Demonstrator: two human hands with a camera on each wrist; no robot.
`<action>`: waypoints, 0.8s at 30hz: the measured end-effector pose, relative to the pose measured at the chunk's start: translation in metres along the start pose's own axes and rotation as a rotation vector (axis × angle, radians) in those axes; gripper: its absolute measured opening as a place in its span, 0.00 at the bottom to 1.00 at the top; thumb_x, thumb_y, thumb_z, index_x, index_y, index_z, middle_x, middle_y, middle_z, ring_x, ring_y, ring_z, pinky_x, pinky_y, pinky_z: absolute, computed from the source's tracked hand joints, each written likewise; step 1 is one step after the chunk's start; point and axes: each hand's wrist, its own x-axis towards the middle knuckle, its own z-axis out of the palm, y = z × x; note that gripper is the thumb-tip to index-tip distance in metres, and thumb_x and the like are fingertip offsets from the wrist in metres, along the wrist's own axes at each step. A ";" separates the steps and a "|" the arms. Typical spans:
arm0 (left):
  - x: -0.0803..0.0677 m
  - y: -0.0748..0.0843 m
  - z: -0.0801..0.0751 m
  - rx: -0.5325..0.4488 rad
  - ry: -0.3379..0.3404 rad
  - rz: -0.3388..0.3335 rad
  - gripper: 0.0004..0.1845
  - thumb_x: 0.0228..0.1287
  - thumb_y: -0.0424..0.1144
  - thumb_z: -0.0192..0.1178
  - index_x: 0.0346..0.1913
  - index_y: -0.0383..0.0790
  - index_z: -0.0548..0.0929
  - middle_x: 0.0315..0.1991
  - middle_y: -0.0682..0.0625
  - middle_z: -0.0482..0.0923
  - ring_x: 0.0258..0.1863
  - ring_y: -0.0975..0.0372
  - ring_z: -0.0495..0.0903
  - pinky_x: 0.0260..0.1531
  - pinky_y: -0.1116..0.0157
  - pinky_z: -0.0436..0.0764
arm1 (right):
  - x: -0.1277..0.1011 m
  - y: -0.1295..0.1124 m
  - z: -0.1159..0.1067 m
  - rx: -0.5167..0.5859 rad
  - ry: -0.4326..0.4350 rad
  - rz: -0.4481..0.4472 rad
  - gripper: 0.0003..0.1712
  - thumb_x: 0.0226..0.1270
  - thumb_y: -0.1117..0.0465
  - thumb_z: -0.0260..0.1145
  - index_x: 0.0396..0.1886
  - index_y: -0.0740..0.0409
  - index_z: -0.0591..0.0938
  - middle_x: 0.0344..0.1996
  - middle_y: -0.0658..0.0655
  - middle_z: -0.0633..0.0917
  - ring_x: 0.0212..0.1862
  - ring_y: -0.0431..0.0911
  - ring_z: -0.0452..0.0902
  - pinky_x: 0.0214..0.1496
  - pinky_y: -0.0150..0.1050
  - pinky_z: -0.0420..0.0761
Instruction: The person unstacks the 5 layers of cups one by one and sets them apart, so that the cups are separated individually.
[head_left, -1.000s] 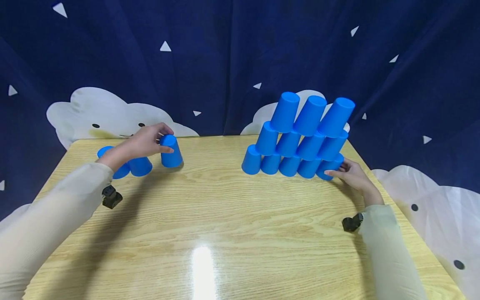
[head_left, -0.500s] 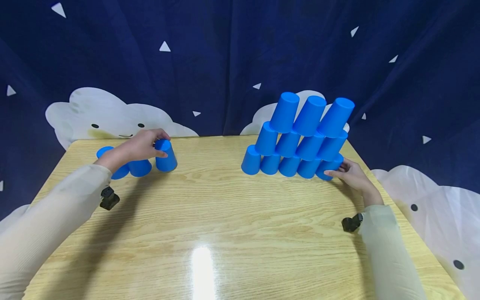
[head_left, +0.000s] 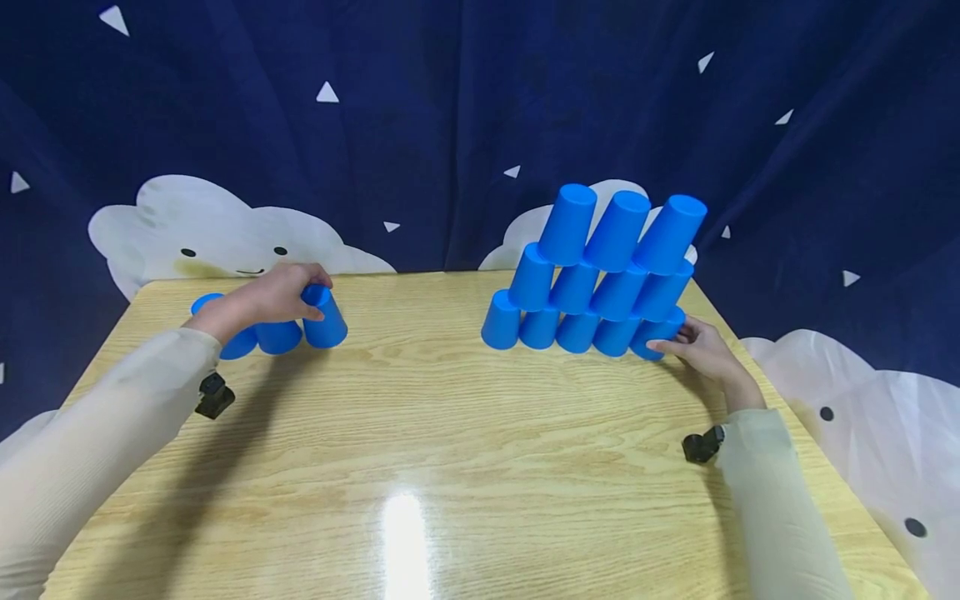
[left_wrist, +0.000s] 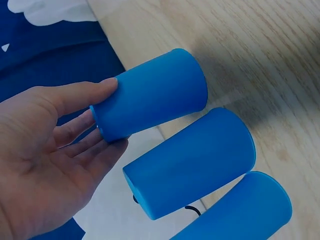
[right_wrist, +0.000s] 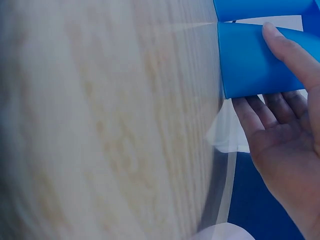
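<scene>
Left of centre in the head view, the left hand (head_left: 273, 293) pinches an upside-down blue cup (head_left: 327, 327) beside other cups (head_left: 279, 337) on a wooden table (head_left: 480, 442). At right, the right hand (head_left: 708, 354) grips the end cup (head_left: 654, 330) of a three-tier stack's (head_left: 618, 293) bottom row.

No readable text — no labels, no numbers.

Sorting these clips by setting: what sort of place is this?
Probably an indoor tabletop recording setup: a pale wood-grain table, a navy fabric curtain printed with white clouds behind it, and stacked blue tapered cups.
</scene>
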 end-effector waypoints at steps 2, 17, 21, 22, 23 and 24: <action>0.001 -0.001 0.000 0.009 -0.008 -0.001 0.26 0.57 0.30 0.69 0.56 0.22 0.73 0.52 0.27 0.76 0.53 0.37 0.76 0.54 0.42 0.76 | 0.001 0.000 0.000 0.002 0.010 0.004 0.45 0.70 0.54 0.65 0.76 0.69 0.53 0.69 0.73 0.64 0.68 0.66 0.62 0.69 0.59 0.64; 0.004 0.016 -0.010 -0.063 0.028 0.006 0.29 0.62 0.30 0.66 0.61 0.20 0.68 0.60 0.26 0.70 0.61 0.36 0.68 0.60 0.43 0.70 | -0.009 -0.016 0.002 -0.007 -0.004 0.001 0.44 0.71 0.55 0.65 0.75 0.71 0.53 0.68 0.74 0.64 0.67 0.67 0.63 0.68 0.59 0.64; 0.007 0.028 -0.012 -0.066 0.056 0.031 0.28 0.62 0.30 0.66 0.61 0.20 0.68 0.60 0.27 0.70 0.61 0.37 0.69 0.61 0.44 0.70 | -0.004 -0.006 0.000 -0.018 -0.001 -0.005 0.45 0.71 0.53 0.64 0.76 0.68 0.53 0.69 0.72 0.64 0.68 0.64 0.64 0.68 0.56 0.65; 0.008 0.031 -0.012 -0.066 0.063 0.037 0.28 0.62 0.31 0.66 0.61 0.20 0.69 0.60 0.27 0.70 0.61 0.37 0.69 0.61 0.44 0.70 | -0.004 -0.004 0.000 -0.020 0.000 -0.007 0.45 0.71 0.53 0.64 0.76 0.67 0.53 0.69 0.72 0.64 0.68 0.64 0.64 0.68 0.56 0.66; 0.010 0.034 -0.013 -0.067 0.068 0.041 0.28 0.63 0.31 0.66 0.61 0.20 0.69 0.60 0.27 0.70 0.61 0.38 0.69 0.61 0.44 0.70 | -0.003 -0.003 0.000 -0.020 0.000 -0.008 0.45 0.71 0.53 0.64 0.76 0.67 0.53 0.69 0.72 0.65 0.68 0.64 0.64 0.68 0.55 0.66; 0.011 0.037 -0.013 -0.067 0.074 0.045 0.28 0.63 0.31 0.65 0.62 0.21 0.69 0.60 0.28 0.70 0.61 0.38 0.69 0.61 0.45 0.70 | -0.003 -0.002 0.000 -0.018 0.000 -0.010 0.45 0.71 0.53 0.64 0.76 0.67 0.53 0.69 0.71 0.65 0.68 0.64 0.64 0.68 0.55 0.66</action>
